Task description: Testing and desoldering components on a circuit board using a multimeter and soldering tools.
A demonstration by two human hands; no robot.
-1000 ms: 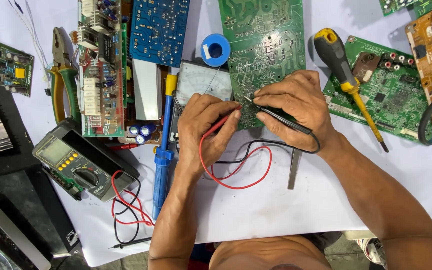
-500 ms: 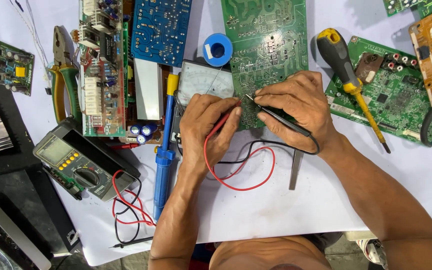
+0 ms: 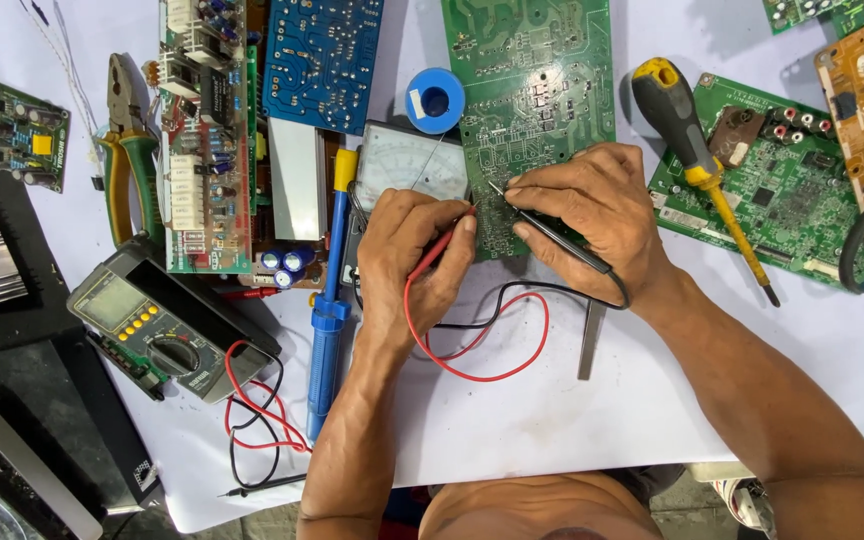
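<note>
1. I see the green circuit board (image 3: pixel 537 90) lying solder side up at top centre of the frame, its long axis running from the top edge down toward me; its lower edge sits right under both hands.
2. My right hand (image 3: pixel 592 215) comes in from the lower right, forearm on a diagonal, wrist resting on the white sheet (image 3: pixel 552 420). It is closed in a pen grip on the black probe (image 3: pixel 552 232), whose tip points up and left onto the board's lower left corner.
3. My left hand (image 3: pixel 417 255) comes up from bottom centre, just left of the board, fingers curled shut around the red probe (image 3: pixel 442 248), its tip aimed right at the same corner, beside the black tip.
4. Both hands are equally near; the two leads loop below them.
5. The analog meter (image 3: pixel 402 170) lies just above my left hand, partly under the board.
</note>
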